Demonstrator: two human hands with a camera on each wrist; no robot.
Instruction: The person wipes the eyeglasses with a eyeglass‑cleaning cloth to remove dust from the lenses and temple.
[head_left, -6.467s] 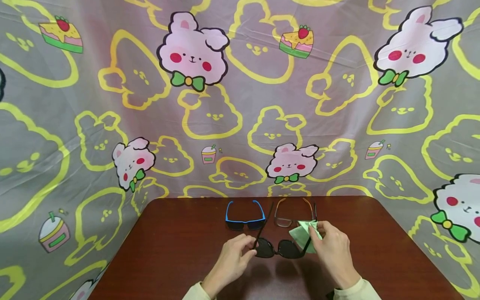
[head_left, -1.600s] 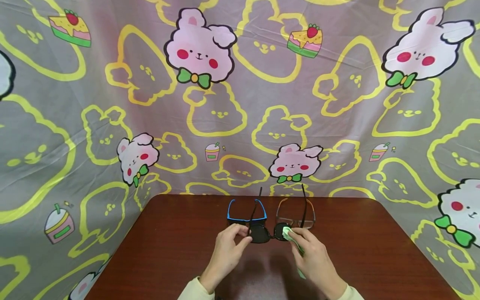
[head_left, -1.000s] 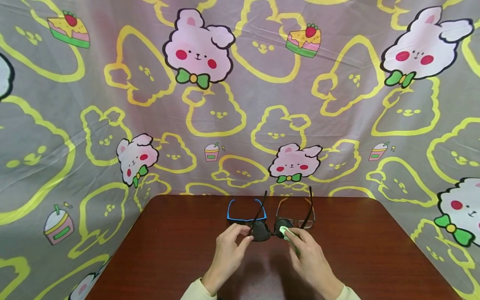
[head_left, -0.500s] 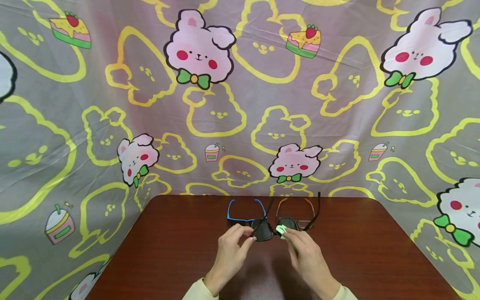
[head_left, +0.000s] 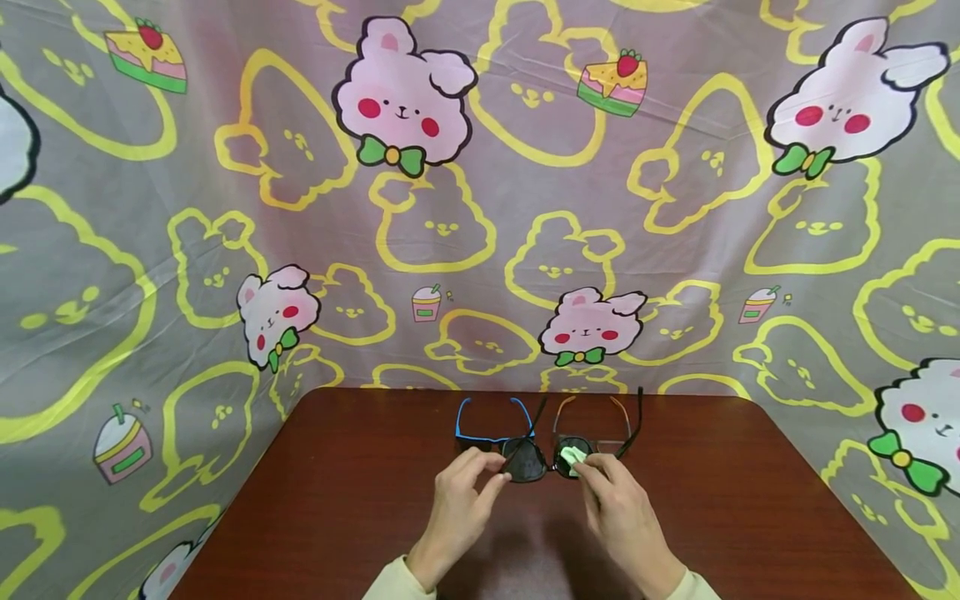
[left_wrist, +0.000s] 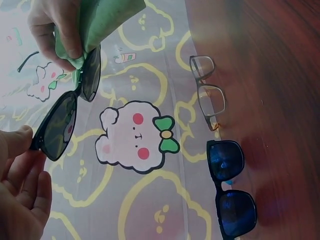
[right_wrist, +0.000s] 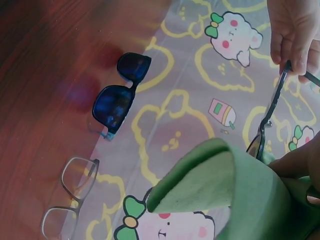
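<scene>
Black sunglasses (head_left: 525, 462) are held up above the table, arms unfolded and pointing away. My left hand (head_left: 461, 500) pinches them between thumb and fingers at the left outer corner. Against the right lens, my right hand (head_left: 626, 508) presses a light green cloth (head_left: 572, 457), pinched in its fingers. The left wrist view shows the cloth (left_wrist: 107, 25) folded over the top part of the sunglasses (left_wrist: 60, 125). In the right wrist view a loose fold of cloth (right_wrist: 260, 200) hides much of that lens.
Behind the sunglasses, blue-framed dark glasses (head_left: 487, 439) and clear-lensed eyeglasses (left_wrist: 212, 99) lie on the brown table (head_left: 360, 500), arms unfolded. A patterned curtain (head_left: 465, 333) surrounds the table's back and sides.
Earlier the right hand held the cloth at the right arm of the sunglasses; later it came onto the right lens. Over the last half second the cloth shifted rightward from near the bridge.
</scene>
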